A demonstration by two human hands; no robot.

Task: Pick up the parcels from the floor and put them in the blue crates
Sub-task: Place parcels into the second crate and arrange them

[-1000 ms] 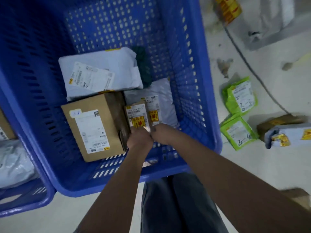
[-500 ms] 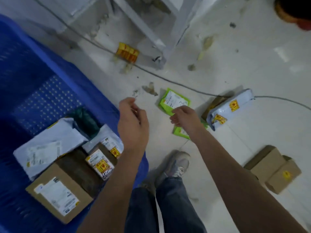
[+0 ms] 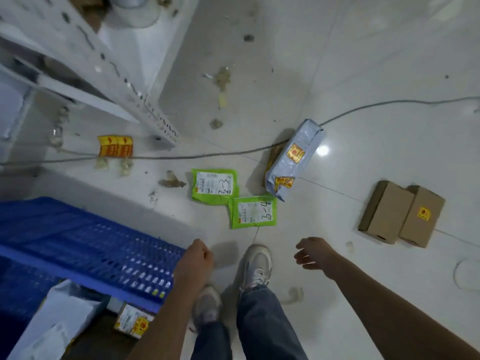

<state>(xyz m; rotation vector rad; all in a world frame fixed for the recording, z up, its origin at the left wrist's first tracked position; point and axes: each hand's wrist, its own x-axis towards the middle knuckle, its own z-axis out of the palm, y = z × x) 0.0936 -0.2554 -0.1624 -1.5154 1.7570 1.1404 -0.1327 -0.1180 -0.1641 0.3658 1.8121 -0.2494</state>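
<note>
2 green parcels (image 3: 233,198) lay on the floor just beyond my hands. My left hand (image 3: 196,259) hung loosely curled beside the blue crate (image 3: 85,245), holding nothing; my right hand (image 3: 313,253) was slack and empty.

Bare floor (image 3: 350,268) lies open between both hands and the green parcels (image 3: 235,197) (nothing overhangs them); the blue crate (image 3: 98,250) walls the near left, a cable (image 3: 207,155) crosses beyond, a shelf frame (image 3: 130,81) far left.

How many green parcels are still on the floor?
2. One green parcel lies flat beside the grey mailer; the second green parcel lies just nearer the person's shoe, overlapping the first one's corner. The mailer could hide others.
</note>
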